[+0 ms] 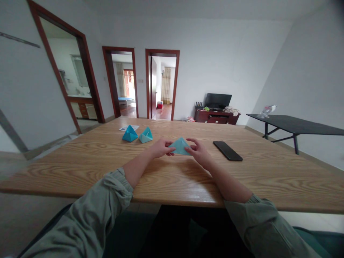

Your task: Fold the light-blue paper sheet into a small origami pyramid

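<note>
A light blue piece of folded paper (180, 146), shaped like a triangle with its point up, is held between my two hands above the wooden table. My left hand (160, 148) pinches its left corner between thumb and fingers. On the other side, my right hand (198, 150) grips the right corner, thumb on the near face and index finger raised behind. Two folded paper shapes stand to the left of my hands: a darker blue one (130, 133) and a lighter blue one (146, 135).
The wooden table (166, 179) spreads around my arms. A black phone (228, 150) lies right of my right hand. Behind the paper shapes is a flat white printed sheet (133, 127). Farther off stand a black table (298, 123) and a television (218, 101) on a cabinet.
</note>
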`<state>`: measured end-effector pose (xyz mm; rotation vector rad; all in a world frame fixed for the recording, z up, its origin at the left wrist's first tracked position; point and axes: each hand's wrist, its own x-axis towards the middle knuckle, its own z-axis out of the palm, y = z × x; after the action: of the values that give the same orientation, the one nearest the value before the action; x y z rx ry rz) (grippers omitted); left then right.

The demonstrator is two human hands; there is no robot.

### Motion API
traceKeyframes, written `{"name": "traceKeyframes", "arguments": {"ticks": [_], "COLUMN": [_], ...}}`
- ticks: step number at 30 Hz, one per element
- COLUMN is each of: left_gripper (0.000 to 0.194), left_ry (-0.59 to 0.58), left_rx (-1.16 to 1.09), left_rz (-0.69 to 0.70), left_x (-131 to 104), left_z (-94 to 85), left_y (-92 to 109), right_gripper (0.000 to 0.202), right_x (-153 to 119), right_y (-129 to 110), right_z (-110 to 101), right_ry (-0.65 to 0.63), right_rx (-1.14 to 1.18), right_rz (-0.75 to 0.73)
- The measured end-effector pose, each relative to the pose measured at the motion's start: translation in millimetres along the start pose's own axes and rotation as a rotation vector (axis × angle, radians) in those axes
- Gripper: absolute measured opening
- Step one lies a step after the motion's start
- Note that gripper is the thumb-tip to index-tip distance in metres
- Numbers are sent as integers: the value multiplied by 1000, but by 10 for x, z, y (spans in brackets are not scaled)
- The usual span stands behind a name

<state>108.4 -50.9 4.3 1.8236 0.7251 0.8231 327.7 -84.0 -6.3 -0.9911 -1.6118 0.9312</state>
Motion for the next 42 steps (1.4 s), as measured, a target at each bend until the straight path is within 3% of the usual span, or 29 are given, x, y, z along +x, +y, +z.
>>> {"name": "traceKeyframes", "arguments": {"ticks": [4, 8, 14, 17, 21, 26, 35, 42], "left_gripper": [50, 54, 46, 57, 67, 63, 60, 59], "left_ry": [-4, 48, 74, 62, 160, 240, 249, 345], "left_rx": [-69, -182, -394, -382, -359, -257, -154, 5], "left_rz": [-65, -139, 20, 76, 118, 108, 183, 194], "left_x": [12, 29, -19, -17, 56, 107, 117, 124], "left_z": [58, 63, 143, 265, 403, 416, 471, 516], "left_y": [-11, -11, 118, 148, 103, 60, 8, 1], "right_gripper": [50, 55, 45, 42, 40, 37, 30, 56], "right_x": [-4, -42, -71, -56, -61, -95, -105, -120], "right_y": [47, 28, -66, -58, -51, -97, -114, -117], "right_z": [46, 69, 106, 134, 158, 190, 202, 240], "right_ry": [-35, 17, 87, 70, 36, -14, -56, -52], "right_rx": [-133, -369, -531, -453, -363, -358, -501, -454], "right_rz": [-9, -132, -213, -178, -157, -181, -211, -188]}}
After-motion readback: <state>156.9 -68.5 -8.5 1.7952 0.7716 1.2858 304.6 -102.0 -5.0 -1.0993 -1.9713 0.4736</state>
